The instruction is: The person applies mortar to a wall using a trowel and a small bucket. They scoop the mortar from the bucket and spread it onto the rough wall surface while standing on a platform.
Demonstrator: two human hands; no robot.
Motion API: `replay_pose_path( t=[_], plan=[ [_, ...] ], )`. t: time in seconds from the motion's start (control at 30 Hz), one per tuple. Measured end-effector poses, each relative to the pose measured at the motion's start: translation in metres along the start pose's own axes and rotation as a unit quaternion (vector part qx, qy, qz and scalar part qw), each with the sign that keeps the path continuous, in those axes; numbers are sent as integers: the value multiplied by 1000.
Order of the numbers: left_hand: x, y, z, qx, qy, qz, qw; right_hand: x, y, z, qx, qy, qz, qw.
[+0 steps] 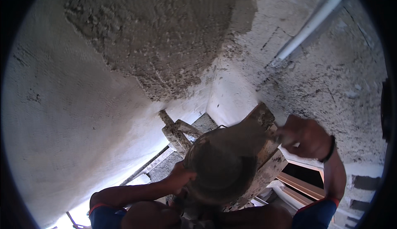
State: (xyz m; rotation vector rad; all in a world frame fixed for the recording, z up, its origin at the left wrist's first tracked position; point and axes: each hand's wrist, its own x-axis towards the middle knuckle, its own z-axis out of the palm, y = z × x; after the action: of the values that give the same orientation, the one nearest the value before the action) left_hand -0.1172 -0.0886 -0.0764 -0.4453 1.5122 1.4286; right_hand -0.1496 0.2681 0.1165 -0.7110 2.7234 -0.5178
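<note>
I judge the dark round pan, just below view centre toward 6 o'clock, stiff and probably heavy, best held by its rim, where my left hand grips at 9 o'clock, the right hand curled around the blurred trowel at 2 o'clock.

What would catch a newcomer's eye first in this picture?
Probably the large dark patch of wet-looking plaster on the paler wall, filling the upper middle. Next comes the dark round container at lower centre, with the left hand at its left edge and the right hand holding what looks like a motion-blurred trowel over it. A pale pipe slants across the upper right.
</note>
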Motion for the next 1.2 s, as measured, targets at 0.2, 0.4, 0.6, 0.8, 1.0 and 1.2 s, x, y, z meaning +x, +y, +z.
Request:
replay_pose_path(
  t=[0.2,0.4,0.6,0.8,1.0,1.2],
  plan=[
    [-16,42,25,-20,19,37,999,-25,-15,82,-328,69,5,942],
    [-27,80,33,36,75,112,990,-4,5,136,-194,-61,39,978],
    [-24,98,27,27,29,78,996,-8,14,107,-27,-52,35,998],
    [-27,97,10,-116,22,96,988,1,13,46,35,13,11,999],
    [-19,80,-17,-106,95,49,989,40,-2,-68,48,-4,-40,998],
    [-6,79,-11,-211,97,87,969,144,51,-159,-105,91,-5,990]
  ],
)
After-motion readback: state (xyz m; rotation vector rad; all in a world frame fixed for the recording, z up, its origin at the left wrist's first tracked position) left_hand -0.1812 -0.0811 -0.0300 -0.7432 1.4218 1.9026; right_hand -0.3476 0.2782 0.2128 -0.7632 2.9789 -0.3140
